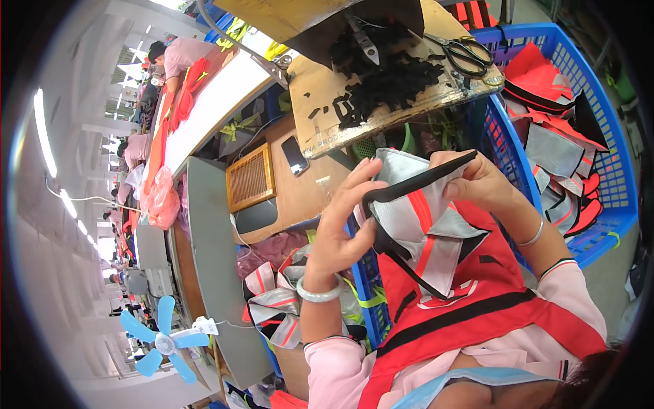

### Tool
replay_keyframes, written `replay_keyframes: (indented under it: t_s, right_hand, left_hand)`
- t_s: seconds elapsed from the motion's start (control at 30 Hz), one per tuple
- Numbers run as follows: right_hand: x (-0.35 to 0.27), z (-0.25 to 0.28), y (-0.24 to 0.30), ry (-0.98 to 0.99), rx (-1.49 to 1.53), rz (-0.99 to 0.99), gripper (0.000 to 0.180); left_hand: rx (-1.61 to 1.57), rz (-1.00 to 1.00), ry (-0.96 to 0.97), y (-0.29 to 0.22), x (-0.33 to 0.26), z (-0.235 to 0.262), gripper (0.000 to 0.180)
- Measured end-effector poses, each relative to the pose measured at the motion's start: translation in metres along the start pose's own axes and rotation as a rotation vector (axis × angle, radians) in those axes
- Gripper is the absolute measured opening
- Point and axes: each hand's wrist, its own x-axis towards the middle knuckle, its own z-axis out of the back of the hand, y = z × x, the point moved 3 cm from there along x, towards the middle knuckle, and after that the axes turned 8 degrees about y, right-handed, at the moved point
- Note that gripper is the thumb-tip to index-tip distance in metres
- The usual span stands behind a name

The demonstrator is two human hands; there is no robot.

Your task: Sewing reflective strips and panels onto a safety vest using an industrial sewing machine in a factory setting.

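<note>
Both my hands hold up a silver-grey fabric piece (398, 217) with neon red stripes and black edging, in front of my red apron (470, 273). My left hand (344, 228) grips its left end, with the thumb near the black edge. At the upper right corner, my right hand (480, 184) pinches the black-trimmed edge between thumb and fingers. The piece's lower part hangs folded, ending in a black-edged point. Just beyond it is a worn work board (327, 129), strewn with black fabric scraps (388, 88). Black-handled scissors (463, 54) and a small metal thread snipper (364, 42) lie there.
A blue basket (521, 163) of similar red and silver pieces stands on the right. More striped pieces (276, 300) are heaped left of my left arm. A phone (295, 156) and a wooden-framed woven panel (251, 177) lie on the brown table. Other people work at a long table, far left.
</note>
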Motion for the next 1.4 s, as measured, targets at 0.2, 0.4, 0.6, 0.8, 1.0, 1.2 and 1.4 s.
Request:
replay_keyframes:
  t_s: [0.2, 0.4, 0.6, 0.8, 1.0, 1.2, 1.4]
  right_hand:
    - [-0.016, 0.005, -0.017, -0.067, 0.095, -0.005, 0.027]
    - [-0.020, 0.017, -0.017, -0.140, -0.050, 0.011, 0.028]
    - [-0.034, 0.018, 0.037, -0.597, -0.697, 0.243, 0.044]
    - [0.016, -0.012, 0.033, -0.429, -1.527, 0.305, 0.050]
    - [0.044, 0.035, 0.024, -0.270, -1.348, 0.016, 0.028]
    - [0.065, 0.062, 0.030, -0.228, -1.118, -0.071, 0.031]
    - [0.094, 0.090, 0.034, -0.254, -1.201, -0.088, 0.031]
  left_hand:
    - [0.290, 0.095, -0.199, -0.006, -0.009, -0.022, 0.057]
    - [0.146, 0.138, -0.351, 0.038, 0.000, -0.044, 0.037]
    - [0.595, 0.141, -0.289, 0.011, 0.033, -0.009, 0.024]
    - [0.836, 0.108, -0.104, -0.008, 0.081, -0.022, 0.022]
    - [0.579, 0.285, 0.081, 0.023, 0.089, 0.007, 0.022]
    - [0.107, 0.434, 0.151, 0.056, 0.112, 0.028, 0.026]
    - [0.283, 0.370, 0.098, 0.074, 0.148, 0.043, 0.030]
